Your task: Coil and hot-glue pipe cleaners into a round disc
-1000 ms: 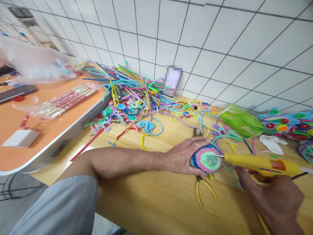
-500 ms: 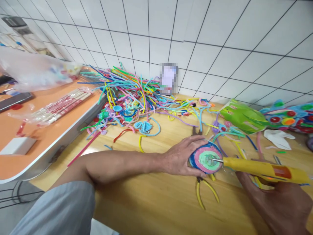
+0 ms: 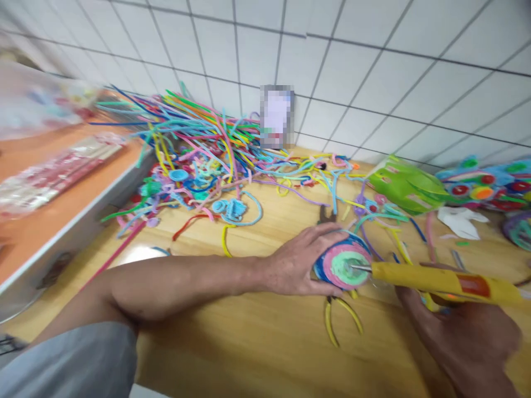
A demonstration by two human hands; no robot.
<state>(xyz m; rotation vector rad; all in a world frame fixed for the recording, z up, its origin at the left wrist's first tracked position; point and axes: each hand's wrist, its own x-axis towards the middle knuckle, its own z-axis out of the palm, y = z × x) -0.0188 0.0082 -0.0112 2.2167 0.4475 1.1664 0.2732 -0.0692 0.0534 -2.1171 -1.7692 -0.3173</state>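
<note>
My left hand (image 3: 301,262) is wrapped round the side of a round piece coiled from pipe cleaners (image 3: 338,265), with rings of blue, pink and pale green. Its flat coiled face is turned up toward me. In my right hand (image 3: 468,331) is a yellow hot glue gun (image 3: 431,279), held from below. The metal nozzle points left, at the pale green centre of the coil; whether it touches cannot be made out. Yellow-handled pliers (image 3: 329,326) lie partly under the left hand and the coil, jaws showing beyond.
A heap of colourful pipe cleaners (image 3: 207,127) lies along the tiled wall, near a blurred-out phone (image 3: 277,116). To the right are a green packet (image 3: 409,185), white tissue (image 3: 462,221) and decorated pieces (image 3: 485,185). An orange-topped table (image 3: 120,166) stands at left.
My view has shifted a little, so the scene sits further left and higher. Both hands keep their hold, and the glue gun's nozzle stays at the coil's centre.
</note>
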